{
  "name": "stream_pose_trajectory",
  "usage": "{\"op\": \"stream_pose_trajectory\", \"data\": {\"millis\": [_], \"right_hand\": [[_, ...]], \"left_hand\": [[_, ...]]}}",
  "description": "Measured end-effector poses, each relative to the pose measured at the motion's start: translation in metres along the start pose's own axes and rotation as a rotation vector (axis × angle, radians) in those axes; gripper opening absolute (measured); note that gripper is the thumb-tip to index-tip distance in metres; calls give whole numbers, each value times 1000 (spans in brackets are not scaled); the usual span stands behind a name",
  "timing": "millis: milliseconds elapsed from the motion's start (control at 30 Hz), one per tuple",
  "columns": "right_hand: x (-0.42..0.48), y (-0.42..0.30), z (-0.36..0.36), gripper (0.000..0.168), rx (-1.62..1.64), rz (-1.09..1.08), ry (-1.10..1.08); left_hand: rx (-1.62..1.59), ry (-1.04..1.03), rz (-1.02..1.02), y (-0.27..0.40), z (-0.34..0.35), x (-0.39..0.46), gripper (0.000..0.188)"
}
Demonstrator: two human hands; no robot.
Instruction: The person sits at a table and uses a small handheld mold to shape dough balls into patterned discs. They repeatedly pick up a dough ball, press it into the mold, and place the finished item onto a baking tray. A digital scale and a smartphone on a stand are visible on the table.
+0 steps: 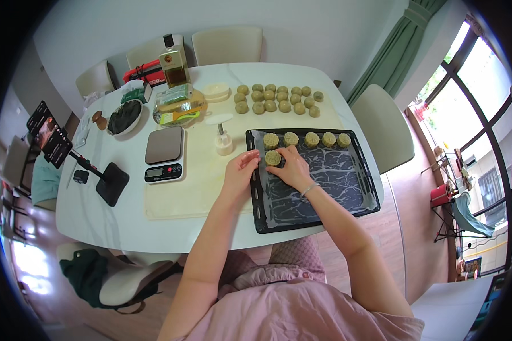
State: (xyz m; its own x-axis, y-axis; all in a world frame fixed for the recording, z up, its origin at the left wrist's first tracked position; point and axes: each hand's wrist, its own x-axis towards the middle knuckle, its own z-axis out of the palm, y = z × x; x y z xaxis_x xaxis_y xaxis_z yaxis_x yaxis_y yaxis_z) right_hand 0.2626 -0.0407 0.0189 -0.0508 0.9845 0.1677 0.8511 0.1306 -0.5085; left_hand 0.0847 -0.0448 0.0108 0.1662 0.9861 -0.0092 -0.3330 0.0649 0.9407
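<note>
My right hand (pixel 293 167) has its thumb and fingers around the side of a pale green moulded mooncake (pixel 273 158), which sits on a paper-lined black baking tray (pixel 256 213). Just left of that cake, my left hand (pixel 242 167) is over the tray's left rim with its fingers drawn together; I see nothing in it, and its palm is partly hidden. Behind my hands, a row of several more mooncakes (pixel 312 139) with patterned tops lines the tray's far side. A white plunger-type mooncake mould (pixel 224 144) stands upright on the cream mat (pixel 196 204), left of the tray.
Rows of round dough balls (pixel 270 105) lie behind the tray. A digital kitchen scale (pixel 164 147), a phone on a stand (pixel 49 134), a bowl with a dark covering (pixel 124 117), a glass bottle (pixel 174 64) and a covered bowl with a brush (pixel 179 113) occupy the left side.
</note>
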Motion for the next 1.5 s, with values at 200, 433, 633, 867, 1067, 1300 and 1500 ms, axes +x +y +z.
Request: {"op": "stream_pose_trajectory", "data": {"millis": [200,433,633,867,1067,1300,1500], "right_hand": [[1,1,1,55,5,0,5],[1,2,2,54,3,5,13],[0,1,3,53,8,-5,35],[-1,0,3,53,1,11,36],[-1,-1,4,52,-4,4,46],[2,8,1,57,72,-81,61],[39,31,-67,37,368,24,122]], "left_hand": [[38,-21,6,-5,-6,5,29],[55,-41,13,-7,-10,9,29],[33,-30,9,-8,-10,8,30],[42,-27,-2,-2,-7,5,30],[59,-34,-1,-3,-9,6,30],[65,-45,5,0,-9,6,31],[-71,8,56,13,-2,2,31]]}}
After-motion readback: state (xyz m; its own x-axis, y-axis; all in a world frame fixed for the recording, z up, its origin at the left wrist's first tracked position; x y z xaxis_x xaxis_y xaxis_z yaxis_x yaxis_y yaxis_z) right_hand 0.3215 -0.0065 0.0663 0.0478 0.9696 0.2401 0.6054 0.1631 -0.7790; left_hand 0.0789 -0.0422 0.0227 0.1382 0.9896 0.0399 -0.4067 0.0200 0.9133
